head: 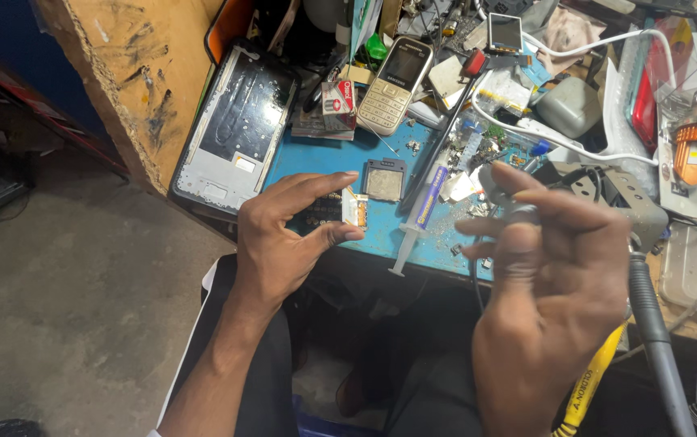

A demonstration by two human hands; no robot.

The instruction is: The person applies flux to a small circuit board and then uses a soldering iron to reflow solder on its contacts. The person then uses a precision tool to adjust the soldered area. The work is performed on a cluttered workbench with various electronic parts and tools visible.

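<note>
While the blue-topped workbench lay strewn with parts, we pinched a small dark circuit board with a pale flex end between thumb and forefinger of our left hand, just over the bench's near edge. Our right hand curled loosely round a grey hot-air nozzle, fingers half open. We judged the rework barely begun: beside the board, the square metal shield and flux syringe lay untouched.
</note>
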